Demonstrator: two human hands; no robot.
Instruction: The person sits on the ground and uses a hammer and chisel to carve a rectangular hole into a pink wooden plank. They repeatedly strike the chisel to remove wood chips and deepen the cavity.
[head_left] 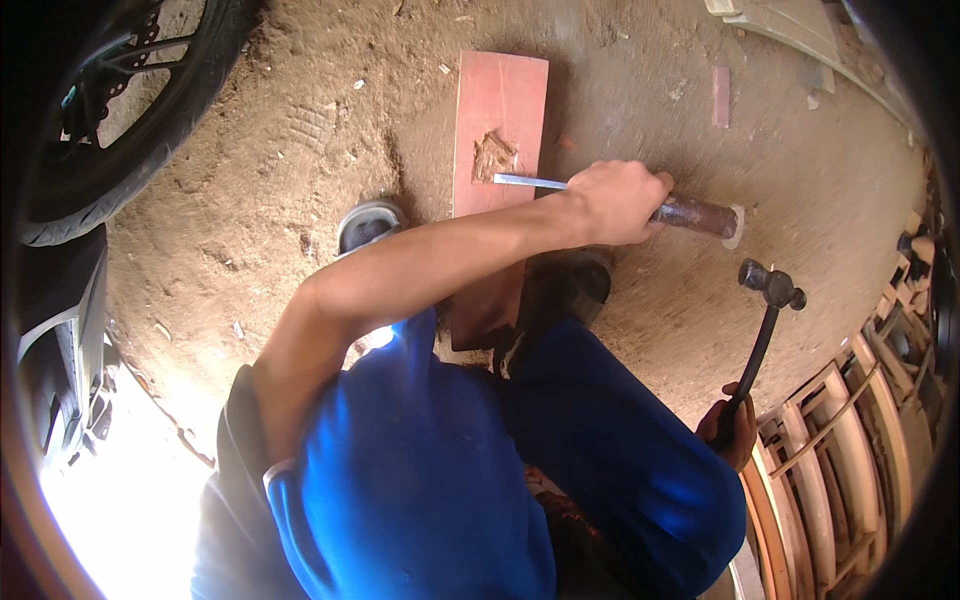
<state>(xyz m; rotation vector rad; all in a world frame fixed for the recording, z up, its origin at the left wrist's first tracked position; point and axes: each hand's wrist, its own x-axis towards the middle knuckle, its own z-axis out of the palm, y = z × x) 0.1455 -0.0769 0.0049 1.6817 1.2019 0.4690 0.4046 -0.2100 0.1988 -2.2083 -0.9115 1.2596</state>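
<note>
My left arm reaches across my body, and my left hand (618, 202) is closed round a chisel (700, 215). Its flat metal blade points left, with the tip at the lower edge of a rough, splintered recess (495, 153) cut into a reddish wooden board (503, 90). Whether the tip touches the wood, I cannot tell. The board lies lengthwise on the ground, its near end between my feet. Beside my right knee, my right hand (735, 432) grips a ball-peen hammer (760, 345) by its dark handle. The hammer's head is up, apart from the chisel's handle end.
My shoes (368, 222) flank the board on the dirt ground (300, 130), where wood chips are scattered. A vehicle's wheel (200, 110) stands at the far left. Stacked wooden pieces (840, 450) line the right side. A small reddish wood strip (720, 97) lies at the far right.
</note>
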